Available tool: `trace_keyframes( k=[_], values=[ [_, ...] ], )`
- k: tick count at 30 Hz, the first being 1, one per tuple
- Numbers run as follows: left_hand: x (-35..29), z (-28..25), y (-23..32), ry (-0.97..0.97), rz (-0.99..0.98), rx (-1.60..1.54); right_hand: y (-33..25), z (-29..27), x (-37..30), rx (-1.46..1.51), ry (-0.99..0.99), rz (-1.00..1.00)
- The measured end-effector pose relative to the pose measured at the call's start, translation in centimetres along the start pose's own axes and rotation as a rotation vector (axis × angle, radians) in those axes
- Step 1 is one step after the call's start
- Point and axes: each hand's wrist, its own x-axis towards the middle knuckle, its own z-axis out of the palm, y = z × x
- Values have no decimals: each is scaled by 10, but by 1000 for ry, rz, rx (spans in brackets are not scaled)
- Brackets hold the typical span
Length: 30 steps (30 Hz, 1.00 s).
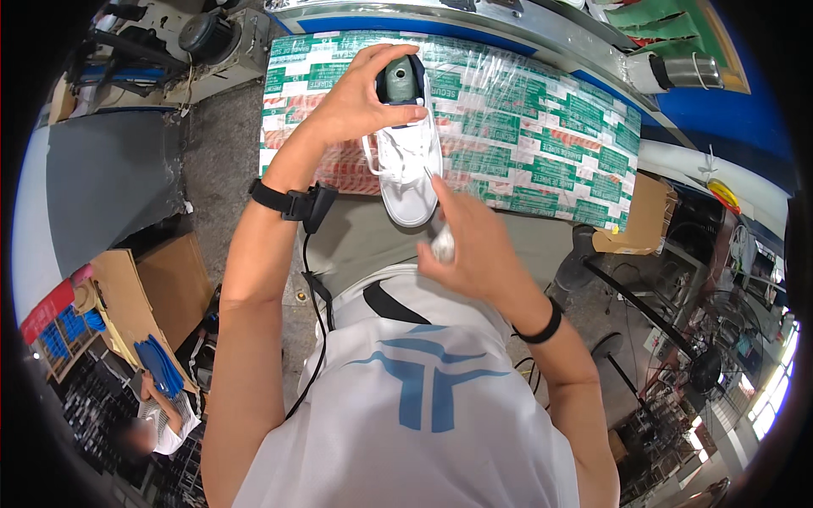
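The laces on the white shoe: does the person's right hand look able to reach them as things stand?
Probably yes. The right hand is beside the white shoe, its index finger near the laces; the left hand holds the opening end, leaving the toe side free.

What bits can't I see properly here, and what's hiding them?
Head view: the sole of the white shoe, hidden behind its upper.
Head view: part of the shoe opening's edge, covered by the left hand.
Head view: what the pale thing is; the right hand partly covers it.
Head view: the other person at lower left, head blurred.
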Motion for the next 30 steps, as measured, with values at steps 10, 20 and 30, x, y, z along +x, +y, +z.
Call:
trace_keyframes(
  k=[10,20,30],
  values=[
    [0,6,5,4,3,62,13,16,37,-100,110,-122],
    [1,11,9,14,-50,96,12,52,49,-21,199,-206],
    [-2,11,4,-1,13,49,6,12,29,88,-7,-76]
  ],
)
